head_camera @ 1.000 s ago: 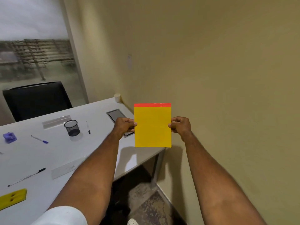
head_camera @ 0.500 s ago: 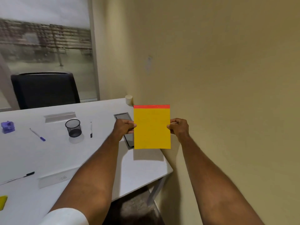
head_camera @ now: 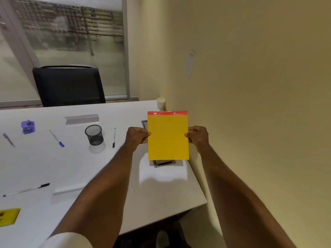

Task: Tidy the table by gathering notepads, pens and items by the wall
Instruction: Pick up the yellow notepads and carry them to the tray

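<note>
A yellow notepad point(head_camera: 168, 136) with a red top strip hangs upright in the air above the right end of the white table point(head_camera: 44, 167), close to the wall. My left hand point(head_camera: 137, 135) pinches its left edge and my right hand point(head_camera: 198, 136) pinches its right edge. Loose on the table lie a black pen point(head_camera: 114, 137), a blue-capped pen point(head_camera: 57, 138), a purple pen point(head_camera: 8, 139) at the far left and a black-capped pen point(head_camera: 26, 189) near the front. A black mesh pen cup point(head_camera: 94, 135) stands upright between them.
A purple sharpener-like item point(head_camera: 28, 126), a yellow object point(head_camera: 8, 216) at the left edge, two clear strips point(head_camera: 81, 119) point(head_camera: 67, 191), a recessed cable box point(head_camera: 163, 162) under the notepad and a white cylinder point(head_camera: 160, 103) by the wall. A black chair point(head_camera: 69, 85) stands behind the table.
The view has swung left and nearer the table. Both hands still hold the notepad, which now hangs over the table's right end instead of beyond its corner.
</note>
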